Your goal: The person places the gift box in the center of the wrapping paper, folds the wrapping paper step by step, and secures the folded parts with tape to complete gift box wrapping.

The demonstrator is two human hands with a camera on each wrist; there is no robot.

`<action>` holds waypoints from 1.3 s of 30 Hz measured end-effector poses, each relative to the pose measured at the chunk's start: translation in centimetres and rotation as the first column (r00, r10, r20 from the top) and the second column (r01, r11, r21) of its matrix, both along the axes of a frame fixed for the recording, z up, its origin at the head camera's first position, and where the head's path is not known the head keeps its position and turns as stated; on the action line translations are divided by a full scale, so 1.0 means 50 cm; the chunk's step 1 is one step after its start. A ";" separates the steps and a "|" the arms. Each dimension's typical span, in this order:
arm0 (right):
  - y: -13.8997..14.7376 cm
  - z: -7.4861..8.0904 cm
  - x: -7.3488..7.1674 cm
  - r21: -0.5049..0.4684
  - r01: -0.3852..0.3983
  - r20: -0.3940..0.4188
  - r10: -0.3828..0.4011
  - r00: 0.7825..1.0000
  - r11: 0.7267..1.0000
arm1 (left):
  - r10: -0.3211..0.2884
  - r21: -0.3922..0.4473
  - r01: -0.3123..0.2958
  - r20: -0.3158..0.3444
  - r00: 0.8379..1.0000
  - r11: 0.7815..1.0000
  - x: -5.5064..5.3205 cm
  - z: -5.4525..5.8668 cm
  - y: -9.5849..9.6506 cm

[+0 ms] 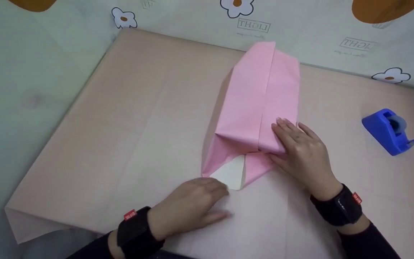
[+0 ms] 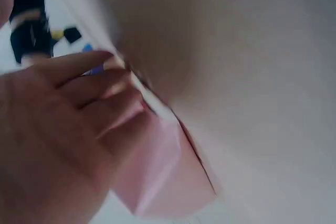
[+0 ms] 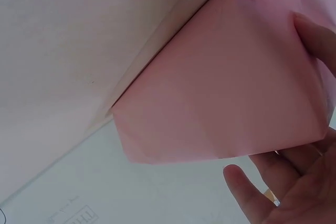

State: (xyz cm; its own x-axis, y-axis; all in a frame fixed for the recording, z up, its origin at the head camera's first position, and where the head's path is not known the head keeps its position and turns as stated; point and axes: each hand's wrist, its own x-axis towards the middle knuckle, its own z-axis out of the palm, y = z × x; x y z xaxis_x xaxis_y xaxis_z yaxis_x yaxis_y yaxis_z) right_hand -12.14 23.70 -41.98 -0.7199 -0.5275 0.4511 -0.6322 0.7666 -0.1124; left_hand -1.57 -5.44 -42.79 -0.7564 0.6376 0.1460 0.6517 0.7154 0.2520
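A box-shaped package wrapped in pink paper (image 1: 248, 93) lies on the table, a seam running lengthwise along its top. Its near end is partly folded, with a pointed flap (image 1: 230, 173) lying out toward me and showing its white inner side. My left hand (image 1: 189, 205) is at the flap's left edge, fingers together and lightly bent, thumb apart. In the left wrist view its fingertips (image 2: 139, 100) reach the paper's edge by the tabletop. My right hand (image 1: 306, 154) rests on the package's near right corner, fingers on top and thumb against the folded end.
A blue tape dispenser (image 1: 383, 131) with a roll in it stands at the right of the table. Beige covering (image 1: 120, 118) with creases spreads over the tabletop, its corner hanging at the lower left. Behind is a white curtain-like sheet (image 1: 189, 21) with printed flowers.
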 end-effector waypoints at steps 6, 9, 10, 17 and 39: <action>-0.007 -0.001 0.005 0.001 -0.001 -0.023 0.001 1.000 1.000 | 0.494 0.267 -0.473 -0.010 0.870 0.839 -0.078 0.021 -0.029; -0.009 -0.004 0.008 -0.005 0.000 -0.022 0.000 1.000 1.000 | 0.453 0.237 -0.434 -0.032 0.891 0.869 -0.133 0.029 -0.011; -0.008 -0.003 0.008 -0.005 0.003 -0.025 -0.003 1.000 1.000 | 0.404 0.205 -0.386 -0.055 0.913 0.899 -0.153 0.033 0.000; -0.013 -0.003 0.009 -0.022 -0.002 -0.035 0.001 0.999 1.000 | 0.080 -0.072 -0.094 -0.178 0.981 0.993 -0.233 0.048 0.080; -0.010 -0.003 0.004 0.019 -0.001 -0.059 0.002 0.998 1.000 | 0.120 -0.332 -0.203 -0.254 0.960 0.921 -0.226 0.038 0.135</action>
State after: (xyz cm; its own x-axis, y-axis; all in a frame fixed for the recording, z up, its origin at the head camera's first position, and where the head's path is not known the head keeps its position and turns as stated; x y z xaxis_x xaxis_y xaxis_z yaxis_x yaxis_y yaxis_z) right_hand -11.92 23.22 -42.14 -0.6916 -0.5374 0.4826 -0.6384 0.7673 -0.0604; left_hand -12.86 1.29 -40.89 -0.8274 0.5502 0.1125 0.5287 0.8307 -0.1743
